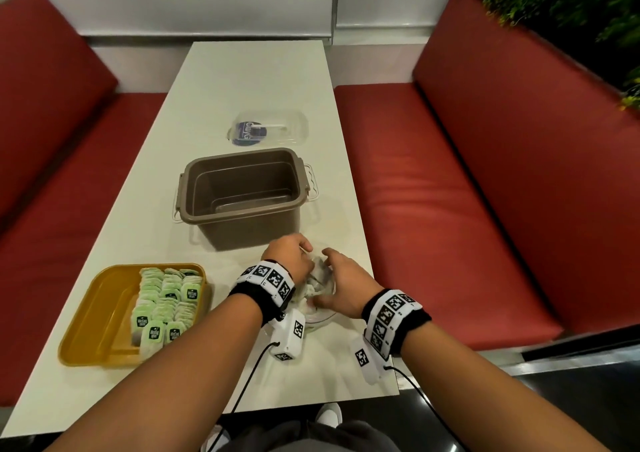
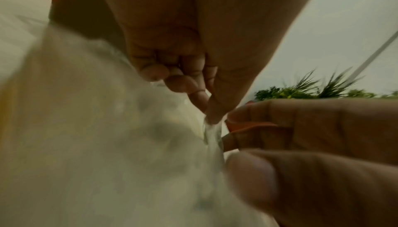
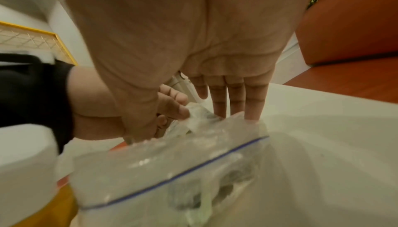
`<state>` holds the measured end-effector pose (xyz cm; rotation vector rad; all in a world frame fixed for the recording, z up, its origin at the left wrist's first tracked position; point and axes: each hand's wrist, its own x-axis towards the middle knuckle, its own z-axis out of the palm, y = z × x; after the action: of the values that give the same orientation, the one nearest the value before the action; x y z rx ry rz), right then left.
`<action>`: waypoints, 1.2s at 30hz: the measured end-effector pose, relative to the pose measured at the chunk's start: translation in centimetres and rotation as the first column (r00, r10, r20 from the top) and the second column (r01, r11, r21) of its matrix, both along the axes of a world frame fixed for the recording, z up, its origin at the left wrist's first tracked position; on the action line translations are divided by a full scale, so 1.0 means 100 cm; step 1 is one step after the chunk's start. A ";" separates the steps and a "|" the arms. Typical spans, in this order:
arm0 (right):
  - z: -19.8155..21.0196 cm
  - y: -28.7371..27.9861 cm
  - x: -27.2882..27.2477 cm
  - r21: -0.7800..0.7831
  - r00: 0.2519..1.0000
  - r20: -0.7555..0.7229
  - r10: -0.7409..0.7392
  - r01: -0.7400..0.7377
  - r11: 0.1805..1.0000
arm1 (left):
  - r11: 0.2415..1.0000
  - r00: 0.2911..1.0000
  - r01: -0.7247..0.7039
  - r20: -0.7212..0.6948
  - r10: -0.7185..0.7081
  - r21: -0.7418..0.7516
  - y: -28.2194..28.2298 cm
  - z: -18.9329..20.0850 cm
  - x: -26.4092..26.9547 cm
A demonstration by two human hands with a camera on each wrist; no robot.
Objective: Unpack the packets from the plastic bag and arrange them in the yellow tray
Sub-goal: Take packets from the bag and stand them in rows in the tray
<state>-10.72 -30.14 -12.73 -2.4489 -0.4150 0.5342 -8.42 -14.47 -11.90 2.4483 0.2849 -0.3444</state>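
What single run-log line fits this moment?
step: opening plastic bag | left hand, right hand: gripping bag | yellow tray: partly filled with packets

Blurred plastic bag (image 2: 107, 137) hides its packets; hands cover its mouth

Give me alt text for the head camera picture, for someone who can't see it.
Both hands, left hand and right hand, work at a clear plastic bag on a white table. To their left a yellow tray holds rows of green packets; beyond the hands stand a brown tub and a clear lid, between red benches.
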 end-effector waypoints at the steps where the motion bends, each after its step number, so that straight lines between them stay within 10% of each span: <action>1: 0.002 -0.001 0.002 0.019 1.000 0.003 -0.004 0.004 1.000 | 0.999 0.999 0.023 0.035 -0.022 -0.035 0.001 0.003 -0.002; 8: 0.009 -0.006 0.015 0.086 0.995 0.079 -0.064 0.057 0.995 | 0.970 0.953 0.205 0.251 -0.168 -0.129 0.006 0.020 -0.014; 21: -0.012 -0.011 0.025 0.165 0.983 -0.083 -0.162 0.174 0.971 | 0.878 0.898 0.438 -0.135 -0.419 0.194 0.000 -0.004 -0.012; 36: 0.017 0.000 0.022 0.201 0.998 0.055 -0.039 0.027 0.979 | 0.974 0.944 0.220 0.264 -0.200 -0.048 0.032 0.020 -0.003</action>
<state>-8.56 -30.17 -11.06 -2.2775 -0.4295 0.3876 -8.71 -11.30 -9.90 2.4176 -0.1011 -0.1202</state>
